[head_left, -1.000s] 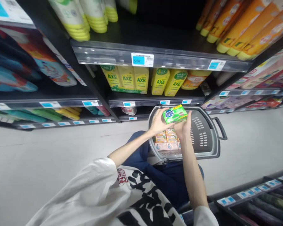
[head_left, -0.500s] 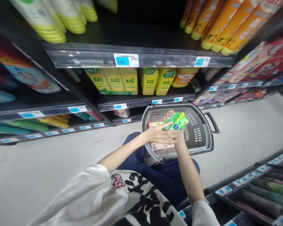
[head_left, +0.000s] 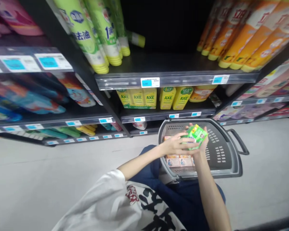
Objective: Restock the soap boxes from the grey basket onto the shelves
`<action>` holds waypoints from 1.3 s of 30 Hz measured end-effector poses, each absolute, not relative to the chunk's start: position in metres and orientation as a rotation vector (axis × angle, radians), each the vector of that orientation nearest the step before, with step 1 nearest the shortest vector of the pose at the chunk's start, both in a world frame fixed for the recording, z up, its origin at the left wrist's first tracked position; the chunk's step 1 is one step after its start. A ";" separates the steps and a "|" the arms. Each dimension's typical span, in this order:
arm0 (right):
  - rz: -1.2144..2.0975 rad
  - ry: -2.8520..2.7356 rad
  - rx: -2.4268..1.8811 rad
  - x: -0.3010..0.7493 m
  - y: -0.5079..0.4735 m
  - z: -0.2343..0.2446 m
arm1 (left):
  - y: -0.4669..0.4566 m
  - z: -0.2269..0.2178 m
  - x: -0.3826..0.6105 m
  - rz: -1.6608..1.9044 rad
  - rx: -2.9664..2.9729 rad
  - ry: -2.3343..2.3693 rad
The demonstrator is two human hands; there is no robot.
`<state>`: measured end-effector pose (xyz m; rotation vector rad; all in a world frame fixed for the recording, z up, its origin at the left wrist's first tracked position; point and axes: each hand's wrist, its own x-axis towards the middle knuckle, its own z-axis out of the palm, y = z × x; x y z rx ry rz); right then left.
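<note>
A green soap pack [head_left: 195,135] is held over a grey shopping basket [head_left: 221,154] on the floor. My right hand [head_left: 202,146] grips the pack from below and behind, fingers wrapped round it. My left hand [head_left: 177,146] presses its fingers against the pack's left side. Inside the basket, at the near left, lie several pink and orange boxes [head_left: 179,159]. My knees in dark blue trousers [head_left: 173,195] are just in front of the basket.
Black shelves stand ahead with yellow AXE bottles [head_left: 154,96] on the low shelf, green bottles [head_left: 98,35] and orange bottles [head_left: 243,35] above. Colourful bags [head_left: 29,96] fill the left shelves. Grey floor spreads left and right.
The pack has turned in my hands from flat, label up, to tilted on edge. The view has swung upward, showing more of the upper shelves.
</note>
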<state>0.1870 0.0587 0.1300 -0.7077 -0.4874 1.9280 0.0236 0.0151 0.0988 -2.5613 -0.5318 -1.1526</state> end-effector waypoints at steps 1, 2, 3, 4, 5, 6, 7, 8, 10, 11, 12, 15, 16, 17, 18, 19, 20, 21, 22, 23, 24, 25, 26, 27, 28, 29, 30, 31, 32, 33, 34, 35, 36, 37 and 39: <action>1.920 -0.471 -0.707 0.184 0.058 0.131 | 0.017 0.102 0.021 -1.244 -2.576 -0.595; 1.908 -0.462 -0.701 0.182 0.056 0.131 | 0.018 0.106 0.019 -1.369 -2.580 -0.674; 1.893 -0.469 -0.685 0.181 0.053 0.131 | 0.019 0.110 0.017 -1.524 -2.560 -0.760; 1.872 -0.497 -0.662 0.180 0.050 0.131 | 0.020 0.115 0.015 -1.683 -2.524 -0.850; 1.849 -0.537 -0.641 0.180 0.048 0.131 | 0.021 0.119 0.014 -1.832 -2.473 -0.956; 1.822 -0.583 -0.630 0.179 0.047 0.130 | 0.023 0.124 0.012 -1.958 -2.416 -1.074; 1.789 -0.629 -0.627 0.178 0.047 0.129 | 0.024 0.128 0.011 -2.052 -2.369 -1.204; 1.769 -0.673 -0.631 0.177 0.047 0.127 | 0.025 0.131 0.008 -2.125 -2.337 -1.332; 1.765 -0.763 -0.651 0.175 0.048 0.124 | 0.029 0.134 0.003 -2.270 -2.282 -1.571; 1.775 -0.815 -0.662 0.175 0.049 0.123 | 0.032 0.134 0.000 -2.375 -2.250 -1.671; 1.785 -0.871 -0.672 0.176 0.049 0.122 | 0.034 0.133 -0.003 -2.512 -2.201 -1.764; 1.822 -1.009 -0.705 0.178 0.049 0.122 | 0.041 0.127 -0.011 -3.014 -1.858 -2.015; 1.837 -1.035 -0.717 0.179 0.049 0.122 | 0.042 0.124 -0.013 -3.147 -1.723 -2.057; 1.852 -1.054 -0.728 0.180 0.048 0.121 | 0.042 0.122 -0.014 -3.237 -1.623 -2.077; 1.861 -1.067 -0.739 0.180 0.048 0.120 | 0.041 0.121 -0.015 -3.283 -1.572 -2.084; 1.866 -1.079 -0.748 0.180 0.048 0.119 | 0.040 0.120 -0.015 -3.293 -1.569 -2.087; 1.864 -1.087 -0.755 0.179 0.048 0.116 | 0.038 0.119 -0.015 -3.271 -1.609 -2.094; 1.851 -1.092 -0.763 0.177 0.048 0.114 | 0.036 0.119 -0.015 -3.227 -1.685 -2.098; 1.826 -1.092 -0.773 0.174 0.048 0.112 | 0.034 0.120 -0.016 -3.164 -1.795 -2.088; 1.787 -1.088 -0.786 0.172 0.049 0.110 | 0.033 0.121 -0.017 -3.085 -1.937 -2.052; 1.734 -1.086 -0.799 0.170 0.049 0.109 | 0.032 0.122 -0.018 -2.995 -2.101 -1.985; 1.670 -1.086 -0.811 0.168 0.049 0.108 | 0.032 0.124 -0.020 -2.892 -2.273 -1.893; 1.604 -1.093 -0.820 0.168 0.049 0.109 | 0.032 0.126 -0.023 -2.775 -2.435 -1.790; 1.545 -1.107 -0.826 0.168 0.049 0.110 | 0.032 0.128 -0.026 -2.640 -2.571 -1.695; 1.496 -1.129 -0.832 0.170 0.048 0.111 | 0.032 0.130 -0.029 -2.484 -2.671 -1.626; 1.453 -1.159 -0.843 0.172 0.048 0.113 | 0.032 0.133 -0.031 -2.317 -2.730 -1.581; 1.417 -1.192 -0.863 0.175 0.048 0.114 | 0.032 0.135 -0.032 -2.144 -2.761 -1.550; 1.383 -1.223 -0.892 0.178 0.047 0.115 | 0.031 0.138 -0.033 -1.967 -2.774 -1.526; 1.349 -1.250 -0.923 0.181 0.047 0.114 | 0.030 0.140 -0.032 -1.794 -2.779 -1.504; 1.322 -1.269 -0.956 0.183 0.048 0.111 | 0.029 0.141 -0.031 -1.624 -2.798 -1.479; 1.303 -1.267 -0.986 0.184 0.050 0.108 | 0.028 0.142 -0.029 -1.455 -2.815 -1.474; 1.297 -1.265 -1.001 0.183 0.053 0.103 | 0.029 0.141 -0.027 -1.285 -2.843 -1.479; 1.308 -1.261 -1.001 0.181 0.056 0.098 | 0.030 0.140 -0.026 -1.138 -2.860 -1.496; 1.305 -1.248 -0.987 0.178 0.058 0.093 | 0.032 0.137 -0.025 -1.042 -2.857 -1.518; 1.318 -1.223 -0.969 0.171 0.060 0.087 | 0.036 0.130 -0.025 -0.961 -2.852 -1.555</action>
